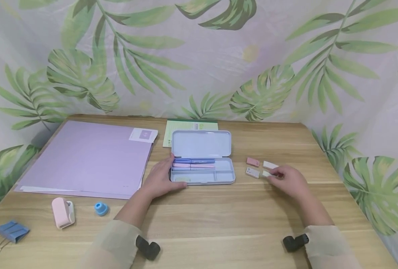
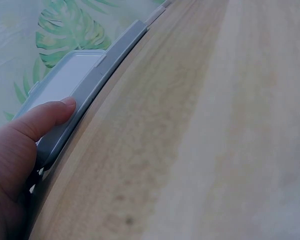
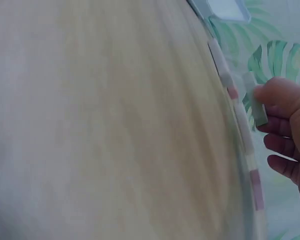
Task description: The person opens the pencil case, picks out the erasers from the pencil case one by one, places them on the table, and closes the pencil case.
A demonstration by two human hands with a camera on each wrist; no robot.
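The small pale eraser (image 1: 267, 173) sits pinched between the thumb and fingers (image 3: 270, 95) of the right hand (image 1: 291, 182), just off the surface (image 1: 219, 224) to the right of the open pencil case (image 1: 202, 175); the right wrist view shows it held upright at the thumb tip. Three more erasers lie beside it: a pink one (image 1: 253, 161) on the far left of the group, a white one (image 1: 270, 165) to its right, and a grey-white one (image 1: 252, 172) nearer. The left hand (image 1: 158, 181) rests against the case's left end, thumb (image 2: 50, 112) pressed on the rim and fingers laid loosely along the side, steadying it.

By my reading the work is partway along: several pens (image 1: 193, 164) already lie in the long far compartment, a pale item sits in the near one, and the loose erasers remain outside. Nothing lies between the held eraser and the case.

Further out, a lilac folder (image 1: 84, 158) covers the left of the surface, a green booklet (image 1: 188, 127) peeks from behind the raised lid, and a pink correction tape (image 1: 62, 212), a blue sharpener (image 1: 101, 208) and a blue binder clip (image 1: 12, 231) lie near the left edge.
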